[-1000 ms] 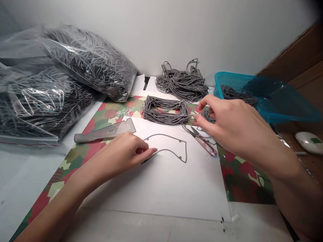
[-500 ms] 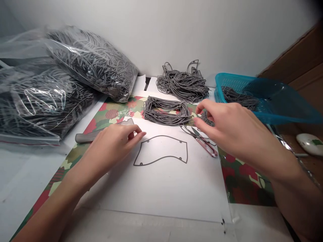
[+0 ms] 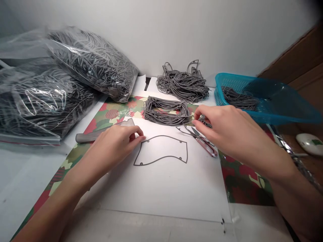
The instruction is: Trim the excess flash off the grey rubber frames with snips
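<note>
A thin grey gasket [image 3: 165,157], a closed outline with small tabs at its corners, lies flat on the white sheet [image 3: 161,191]. My left hand [image 3: 117,139] is closed in a pinch at its upper left corner; whatever is between the fingertips is hidden. My right hand [image 3: 224,126], thumb and index finger nearly together, hovers by the bundle of grey gaskets [image 3: 166,119]. What it pinches cannot be made out. Below it, thread snips [image 3: 205,146] with reddish handles lie beside another thin grey strip [image 3: 182,131], partly covered by the hand.
Two clear bags [image 3: 101,60] of grey strips fill the left side. A tangled grey heap [image 3: 181,84] lies against the wall. At right are a blue basket [image 3: 277,116] holding more strips and a white mouse [image 3: 309,144]. A grey-handled tool [image 3: 87,137] lies behind my left hand.
My right hand has moved slightly left and down. The thin strip by the snips has shifted a little left too. My left hand and the flat gasket look almost unchanged.
</note>
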Demonstrator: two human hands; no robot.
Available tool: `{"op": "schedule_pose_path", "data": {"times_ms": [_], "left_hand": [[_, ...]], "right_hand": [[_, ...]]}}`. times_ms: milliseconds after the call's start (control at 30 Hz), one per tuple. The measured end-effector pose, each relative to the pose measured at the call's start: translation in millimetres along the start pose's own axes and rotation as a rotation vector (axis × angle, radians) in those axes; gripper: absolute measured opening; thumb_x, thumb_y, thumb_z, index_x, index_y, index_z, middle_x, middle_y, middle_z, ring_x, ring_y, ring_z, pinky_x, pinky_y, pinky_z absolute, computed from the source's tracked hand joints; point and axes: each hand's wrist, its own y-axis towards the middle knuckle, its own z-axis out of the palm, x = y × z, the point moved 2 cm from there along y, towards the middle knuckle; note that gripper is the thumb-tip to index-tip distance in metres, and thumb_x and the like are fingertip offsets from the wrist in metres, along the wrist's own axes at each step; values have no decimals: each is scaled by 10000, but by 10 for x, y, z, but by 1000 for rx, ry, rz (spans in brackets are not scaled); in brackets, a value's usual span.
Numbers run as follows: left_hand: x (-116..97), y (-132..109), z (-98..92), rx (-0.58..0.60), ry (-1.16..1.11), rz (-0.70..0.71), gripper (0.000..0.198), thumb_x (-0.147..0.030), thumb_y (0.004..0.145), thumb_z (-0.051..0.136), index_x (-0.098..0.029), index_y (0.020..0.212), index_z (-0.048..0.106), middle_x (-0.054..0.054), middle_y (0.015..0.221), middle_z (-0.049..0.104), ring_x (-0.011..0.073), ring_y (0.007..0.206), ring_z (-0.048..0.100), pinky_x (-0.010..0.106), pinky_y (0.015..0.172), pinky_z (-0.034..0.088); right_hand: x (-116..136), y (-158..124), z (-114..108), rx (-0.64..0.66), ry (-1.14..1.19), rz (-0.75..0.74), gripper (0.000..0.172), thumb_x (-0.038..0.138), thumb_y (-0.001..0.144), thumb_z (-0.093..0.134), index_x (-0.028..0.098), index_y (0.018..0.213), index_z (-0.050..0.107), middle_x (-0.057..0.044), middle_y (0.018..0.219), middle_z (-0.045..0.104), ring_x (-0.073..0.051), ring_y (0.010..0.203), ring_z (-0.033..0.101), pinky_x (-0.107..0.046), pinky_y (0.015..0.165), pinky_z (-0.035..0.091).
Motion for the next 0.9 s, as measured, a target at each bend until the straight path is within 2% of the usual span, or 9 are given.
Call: {"op": "schedule_pose_path", "data": {"times_ms": [300,567,733,900], "left_hand": [[-36,4,-1,-38,35,34,222,-391,857,523,-246,803,680,30,641,673,213,612,603,272,508,347],[-30,6,12,11,23,4,243,-425,861,510,-248,851,676,16,655,664,212,634,596,283,540,350],[-63,16,51,-26,17,118,283,-430,854,523,-238,985,684,31,762,652,203,669,574,286,572,369],[-106,24,110,1,33,196,265,-323,882,449,-187,857,675,59,852,639,191,695,579,302,605,392]], "right_hand": [[15,-4,27,24,-42,-15,194,269,918,435,199,752,508,-1,637,540,-108,466,355,-271,480,157],[22,6,42,32,-57,-14,236,293,912,432,204,696,468,5,599,512,-115,464,335,-272,481,152],[12,-1,33,16,-37,-17,272,280,892,467,196,635,438,4,595,495,-117,488,335,-276,487,161],[10,-6,20,-20,-13,-11,291,266,918,440,195,636,440,9,588,489,-115,487,333,-276,492,169]]}}
